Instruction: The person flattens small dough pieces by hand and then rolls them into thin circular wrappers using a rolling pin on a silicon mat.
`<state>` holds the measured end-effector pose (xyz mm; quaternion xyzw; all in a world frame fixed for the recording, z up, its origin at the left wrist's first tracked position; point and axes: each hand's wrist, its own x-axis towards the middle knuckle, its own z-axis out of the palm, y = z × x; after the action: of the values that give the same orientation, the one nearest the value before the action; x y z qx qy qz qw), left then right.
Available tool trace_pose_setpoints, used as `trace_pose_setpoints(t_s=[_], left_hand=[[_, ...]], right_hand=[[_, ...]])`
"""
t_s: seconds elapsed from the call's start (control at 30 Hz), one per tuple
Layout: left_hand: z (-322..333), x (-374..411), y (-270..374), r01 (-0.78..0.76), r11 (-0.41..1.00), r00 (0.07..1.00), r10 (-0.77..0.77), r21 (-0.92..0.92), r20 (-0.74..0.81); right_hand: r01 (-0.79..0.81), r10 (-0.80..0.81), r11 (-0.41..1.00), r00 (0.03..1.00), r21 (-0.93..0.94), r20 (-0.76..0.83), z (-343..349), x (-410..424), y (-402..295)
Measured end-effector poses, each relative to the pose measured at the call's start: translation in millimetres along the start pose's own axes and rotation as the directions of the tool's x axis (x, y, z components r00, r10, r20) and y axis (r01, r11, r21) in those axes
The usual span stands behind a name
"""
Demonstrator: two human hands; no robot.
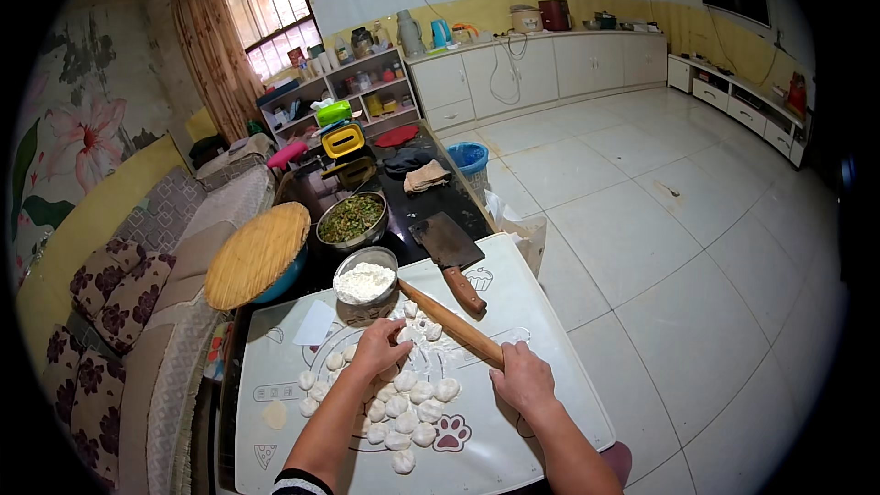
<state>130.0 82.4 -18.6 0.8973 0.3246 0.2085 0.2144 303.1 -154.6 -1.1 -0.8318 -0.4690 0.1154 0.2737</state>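
My right hand (524,378) is closed around the near end of a wooden rolling pin (450,322), which slants over the mat up to the flour bowl. Between the thumb and fingers of my left hand (381,347) is a small piece of floured dough (408,335). Two more dough pieces, one of them a lump (433,331), lie between that hand and the pin. Many flattened dough balls (405,421) cover the mat below my left hand. Off to the left lies a flat round dough wrapper (274,415). White flour (366,282) fills a glass bowl at the pin's far end.
A cleaver (450,247) rests with its handle on the printed mat (550,419). Beyond are a metal bowl of chopped green filling (353,220) and a woven lid (260,258) on a blue basin. A white scraper (315,322) lies left. A bin (469,159) stands beside the table.
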Motion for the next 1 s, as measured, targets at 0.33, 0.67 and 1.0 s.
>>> trace_pose_setpoints(t_s=[0.33,0.67,1.0], left_hand=[[-2,-2,8,0.05,0.998,0.994,-0.046,-0.041,0.094],[21,-17,-5,-0.156,0.969,0.97,0.114,0.191,0.214],[8,-13,0,0.134,0.972,0.971,-0.167,-0.192,-0.172]], right_hand=[[0.0,0.0,1.0,1.0,-0.003,-0.015,5,1,3],[0.014,-0.015,1.0,0.999,-0.011,-0.042,1,-1,-1],[0.002,-0.002,1.0,0.999,-0.004,-0.032,6,1,4]])
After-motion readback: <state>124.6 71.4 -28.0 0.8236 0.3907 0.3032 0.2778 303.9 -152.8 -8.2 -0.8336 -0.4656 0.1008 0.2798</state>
